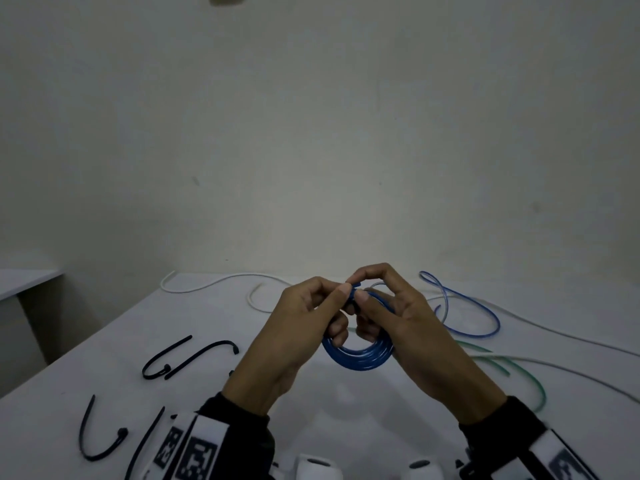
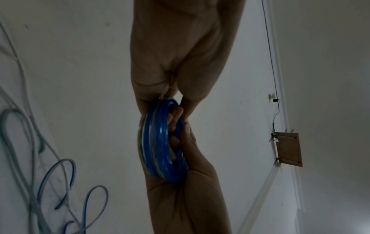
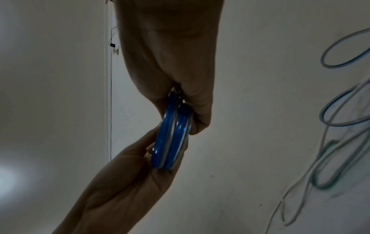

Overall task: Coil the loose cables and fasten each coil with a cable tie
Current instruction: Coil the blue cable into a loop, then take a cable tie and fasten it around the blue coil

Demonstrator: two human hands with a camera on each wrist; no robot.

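I hold a blue cable coil [image 1: 360, 358] of several turns upright above the white table [image 1: 207, 403]. My left hand [image 1: 341, 296] pinches its top from the left, with the lower fingers curled through the ring. My right hand [image 1: 360, 289] pinches the same spot from the right, thumb and forefinger tips close to the left thumb. The left wrist view shows the blue cable coil [image 2: 162, 142] edge-on between the left hand [image 2: 172, 93] and the right palm [image 2: 190, 182]. In the right wrist view the blue cable coil [image 3: 170, 139] sits under the right hand [image 3: 178, 90]. Fingers hide the pinched part.
Several black cable ties [image 1: 190, 355] lie bent on the table's left side, one [image 1: 100, 434] near the front. Loose cables lie behind and to the right: white [image 1: 214, 282], blue [image 1: 464, 306], green [image 1: 512, 368]. Two white cylinders [image 1: 318, 465] stand at the near edge.
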